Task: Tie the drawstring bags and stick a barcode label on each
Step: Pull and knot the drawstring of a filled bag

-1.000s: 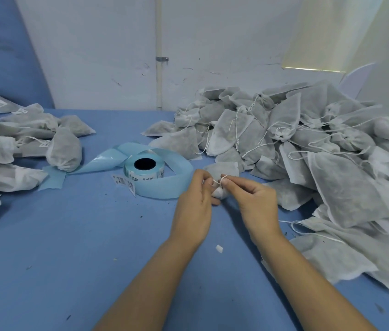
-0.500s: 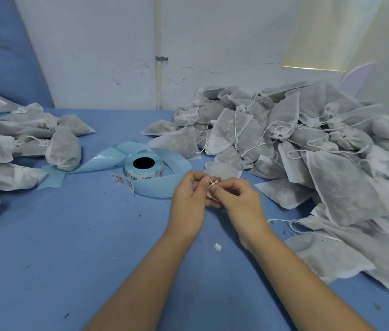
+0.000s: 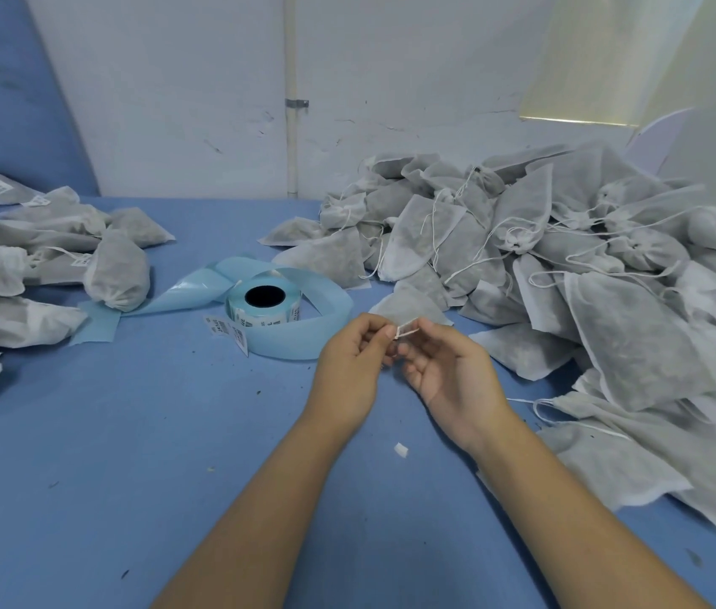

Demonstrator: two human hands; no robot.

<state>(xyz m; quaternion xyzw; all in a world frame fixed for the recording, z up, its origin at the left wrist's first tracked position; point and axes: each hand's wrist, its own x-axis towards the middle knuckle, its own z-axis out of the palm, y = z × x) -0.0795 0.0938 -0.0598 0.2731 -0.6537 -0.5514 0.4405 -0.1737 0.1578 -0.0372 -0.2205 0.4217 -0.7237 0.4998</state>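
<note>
Table (image 3: 83, 476): label roll (image 3: 264, 306) at centre, backing strip (image 3: 191, 288) trailing left to the left heap of bags (image 3: 17, 252); right heap of bags (image 3: 589, 274) against the wall (image 3: 171, 103); left hand (image 3: 349, 367) and right hand (image 3: 450, 373) meeting just before the roll, small label (image 3: 406, 331) pinched between them; paper scrap (image 3: 401, 450) nearer, between the forearms.

White scrap (image 3: 401, 450) on blue tbl (image 3: 127, 476); vert. pipe (image 3: 291, 160) on wall (image 3: 413, 81).

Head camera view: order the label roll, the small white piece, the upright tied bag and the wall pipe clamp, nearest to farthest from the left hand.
1. small white piece, pinched at the left hand fingertips.
2. label roll, to the hand's left.
3. upright tied bag, farther left.
4. pipe clamp, up on the back wall.
</note>
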